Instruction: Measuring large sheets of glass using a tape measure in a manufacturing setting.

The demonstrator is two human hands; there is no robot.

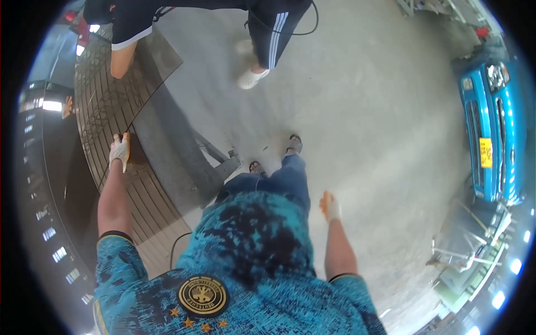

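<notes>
My left hand, in a white work glove with an orange palm, is at the edge of a large dark, glossy sheet that looks like tinted glass. Its fingers are bent at that edge and appear to grip it. Slats of a table run beneath and beside the sheet, which mirrors the roof frame. By my right side hangs my right hand, gloved the same way. It holds nothing, and its fingers are loosely apart over the concrete floor.
Across from me stands a person in dark trousers with white stripes and pale clogs, one arm over the sheet's far end. A grey table frame stands near my feet. Far right are a blue truck and a metal frame.
</notes>
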